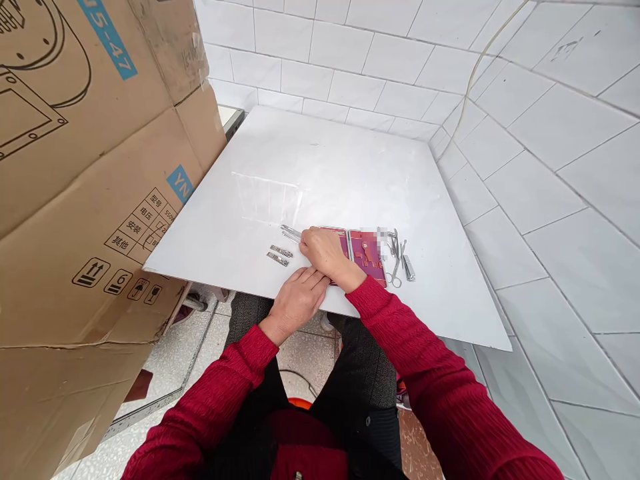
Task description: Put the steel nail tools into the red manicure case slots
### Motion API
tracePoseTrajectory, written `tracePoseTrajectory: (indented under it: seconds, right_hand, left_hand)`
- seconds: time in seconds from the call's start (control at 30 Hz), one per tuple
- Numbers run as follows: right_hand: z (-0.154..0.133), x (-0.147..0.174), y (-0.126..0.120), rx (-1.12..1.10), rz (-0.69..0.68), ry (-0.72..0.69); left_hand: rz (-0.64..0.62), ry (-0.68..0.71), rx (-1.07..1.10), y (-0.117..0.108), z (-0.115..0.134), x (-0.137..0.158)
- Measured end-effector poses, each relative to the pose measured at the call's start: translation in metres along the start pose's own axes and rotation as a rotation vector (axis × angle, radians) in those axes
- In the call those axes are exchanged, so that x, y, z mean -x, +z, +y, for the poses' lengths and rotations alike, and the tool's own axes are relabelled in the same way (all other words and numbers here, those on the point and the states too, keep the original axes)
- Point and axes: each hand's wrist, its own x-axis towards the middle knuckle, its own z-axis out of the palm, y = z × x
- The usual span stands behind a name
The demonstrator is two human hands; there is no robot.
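Observation:
A manicure case [369,257] with a purple-red lining lies unfolded on the white tabletop. My left hand [300,295] is at its near left edge, fingers pressed together over that edge; the fingertips are hidden under my right wrist. Curled over the case's left half is my right hand [323,250], its fingers closed and what they pinch out of sight. Silvery slim tools [290,233] lie just left of my right knuckles. Two nail clippers [281,251] rest side by side farther left. Right of the case are small scissors [395,277] and several other metal tools [409,267].
A large cardboard box [100,200] stands along the table's left side. White tiled walls [550,193] border the tabletop [350,160] at the back and right. A pale cable [473,73] hangs in the back right corner. My legs are under the front edge.

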Motion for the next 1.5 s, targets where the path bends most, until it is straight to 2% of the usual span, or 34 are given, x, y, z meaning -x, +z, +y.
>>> tracePoseTrajectory:
  seconds: [0.23, 0.6, 0.83, 1.17, 1.5]
  right_hand:
    - [0.003, -0.001, -0.002, -0.041, -0.049, 0.016]
    - [0.001, 0.005, -0.003, -0.109, -0.022, 0.015]
    - [0.002, -0.005, 0.003, -0.076, 0.017, 0.017]
    - [-0.015, -0.023, -0.009, 0.106, -0.066, -0.03]
    - [-0.014, -0.032, -0.017, 0.063, -0.185, -0.024]
  left_hand:
    - [0.016, 0.0, -0.011, 0.002, 0.0, 0.001]
    - [0.036, 0.01, -0.027, 0.002, 0.0, 0.001]
    - [0.041, 0.016, -0.036, 0.0, 0.0, 0.0]
    - [0.062, 0.023, -0.03, 0.004, 0.0, 0.002]
    - [0.019, -0.001, -0.005, 0.005, -0.001, 0.003]
